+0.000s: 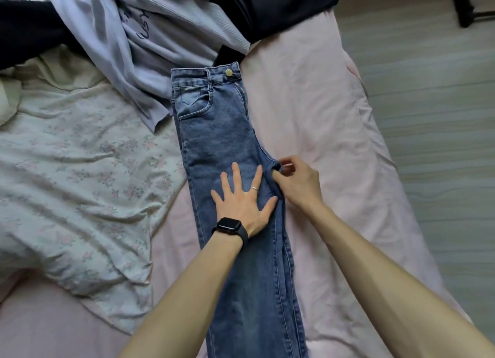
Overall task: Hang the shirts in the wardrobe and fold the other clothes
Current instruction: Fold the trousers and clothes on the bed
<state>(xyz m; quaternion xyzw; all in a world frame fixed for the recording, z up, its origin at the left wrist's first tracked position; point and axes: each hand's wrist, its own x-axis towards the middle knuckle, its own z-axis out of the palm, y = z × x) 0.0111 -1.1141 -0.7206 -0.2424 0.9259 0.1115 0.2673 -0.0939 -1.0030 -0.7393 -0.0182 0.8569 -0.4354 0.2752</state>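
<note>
Jeans (227,143) lie lengthwise on the bed (308,116), legs stacked. Left hand (242,197) spread flat, pinning the thigh. Right hand (294,182) pinches the crotch point. Best tuck it flat, then fold.

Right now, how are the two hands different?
The left hand lies flat with fingers spread on the jeans; the right hand has curled fingers pinching the jeans' edge. The left hand has a watch at its wrist and a ring; the right hand shows neither. Both touch the jeans.
</note>
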